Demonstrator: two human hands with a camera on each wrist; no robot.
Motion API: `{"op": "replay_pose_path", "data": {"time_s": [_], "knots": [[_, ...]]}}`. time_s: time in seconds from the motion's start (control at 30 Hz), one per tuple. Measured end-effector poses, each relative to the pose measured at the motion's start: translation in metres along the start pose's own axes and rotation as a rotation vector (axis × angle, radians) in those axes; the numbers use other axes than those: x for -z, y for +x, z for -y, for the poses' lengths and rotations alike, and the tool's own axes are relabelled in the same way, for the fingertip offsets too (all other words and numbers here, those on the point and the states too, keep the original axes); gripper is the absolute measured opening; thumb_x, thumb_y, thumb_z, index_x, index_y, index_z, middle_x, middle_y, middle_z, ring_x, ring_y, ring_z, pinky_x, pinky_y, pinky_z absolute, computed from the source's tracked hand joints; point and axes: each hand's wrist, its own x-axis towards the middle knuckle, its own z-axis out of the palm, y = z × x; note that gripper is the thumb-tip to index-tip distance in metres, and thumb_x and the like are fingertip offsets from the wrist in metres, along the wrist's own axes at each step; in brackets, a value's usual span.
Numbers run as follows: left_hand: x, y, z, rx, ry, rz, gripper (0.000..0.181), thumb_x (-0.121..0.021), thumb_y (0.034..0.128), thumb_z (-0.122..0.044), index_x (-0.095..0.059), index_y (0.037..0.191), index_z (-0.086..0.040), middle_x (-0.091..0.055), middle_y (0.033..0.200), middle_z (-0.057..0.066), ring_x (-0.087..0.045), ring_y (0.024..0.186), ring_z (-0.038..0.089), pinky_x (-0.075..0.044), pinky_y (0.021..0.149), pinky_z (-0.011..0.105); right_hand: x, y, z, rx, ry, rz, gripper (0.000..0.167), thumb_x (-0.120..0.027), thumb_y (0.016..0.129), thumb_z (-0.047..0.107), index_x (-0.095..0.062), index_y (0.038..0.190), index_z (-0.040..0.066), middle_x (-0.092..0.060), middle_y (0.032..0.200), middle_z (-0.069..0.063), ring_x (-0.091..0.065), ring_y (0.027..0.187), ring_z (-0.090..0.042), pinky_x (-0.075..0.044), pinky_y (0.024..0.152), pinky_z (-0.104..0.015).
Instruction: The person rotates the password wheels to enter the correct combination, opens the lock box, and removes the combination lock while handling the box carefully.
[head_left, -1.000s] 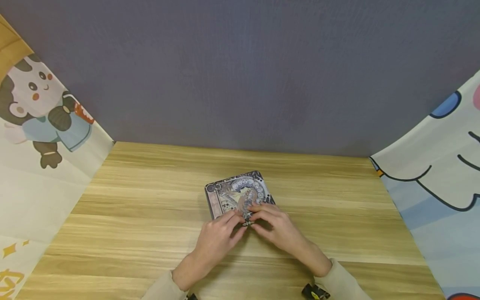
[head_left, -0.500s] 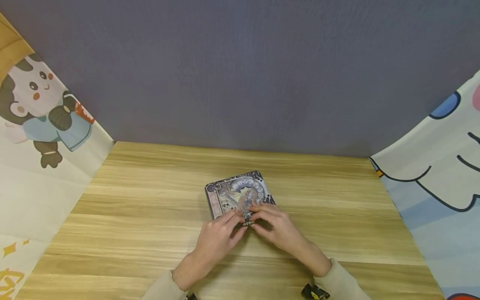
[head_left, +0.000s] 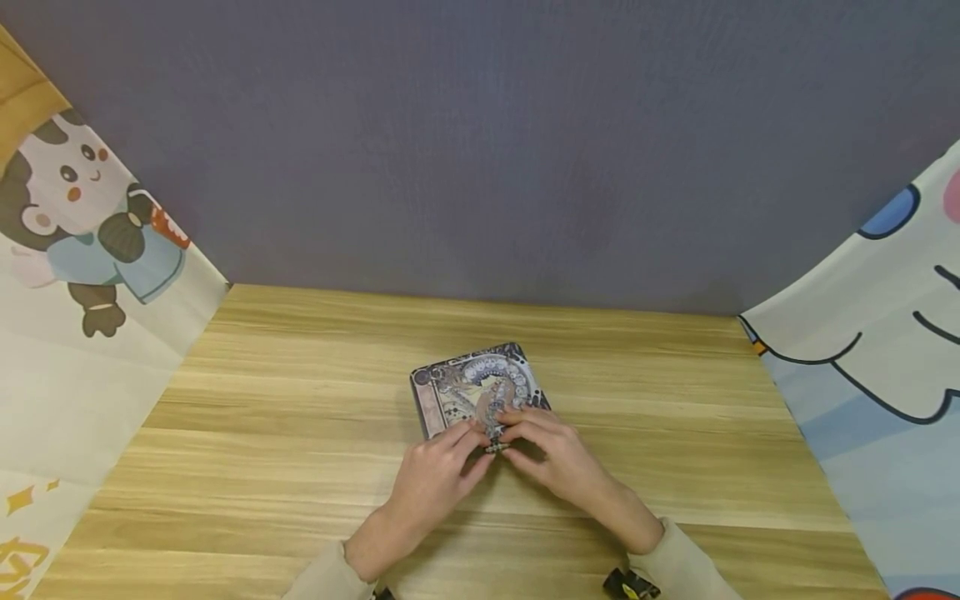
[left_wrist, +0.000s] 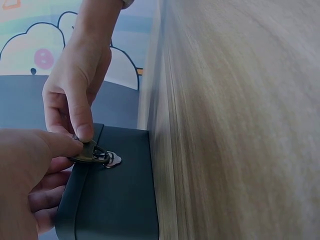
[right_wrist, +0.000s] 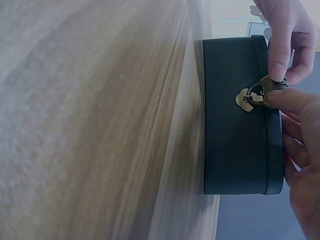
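Note:
A dark box stands on the table, its lid (head_left: 465,379) printed with an ornate picture. On the box's dark front (right_wrist: 235,150) is a pale metal clasp plate (right_wrist: 243,101). A small bronze-coloured padlock (right_wrist: 266,90) hangs by its shackle at that plate. My left hand (head_left: 435,471) pinches the padlock from the left. From the right, my right hand (head_left: 562,462) pinches it too, some fingers lying over the lid's near edge. In the left wrist view both thumbs press on the padlock body (left_wrist: 89,150). Fingers hide part of the padlock.
The wood-grain table (head_left: 300,375) extends around the box on all sides. A grey panel (head_left: 480,150) rises behind it. Printed cartoon cloths hang at the left (head_left: 90,392) and right (head_left: 862,375). Beige sleeves and dark wrist straps show near the front edge.

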Motion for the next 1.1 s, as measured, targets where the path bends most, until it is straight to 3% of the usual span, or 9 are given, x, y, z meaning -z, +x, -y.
{"op": "replay_pose_path", "data": {"time_s": [1.1], "knots": [[-0.0013,-0.0019,0.001,-0.006,0.011,0.012,0.029,-0.092,0.0761,-0.02,-0.074,0.096,-0.012,-0.077,0.105,0.006,-0.077,0.089,0.017,-0.065,0.07,0.023,-0.0003,-0.0006,-0.0013,0.009,0.007,-0.001,0.028,-0.087,0.075,0.005,-0.073,0.1,0.009,-0.074,0.121,-0.012,-0.071,0.115,-0.033,-0.056,0.103,-0.053]]}}
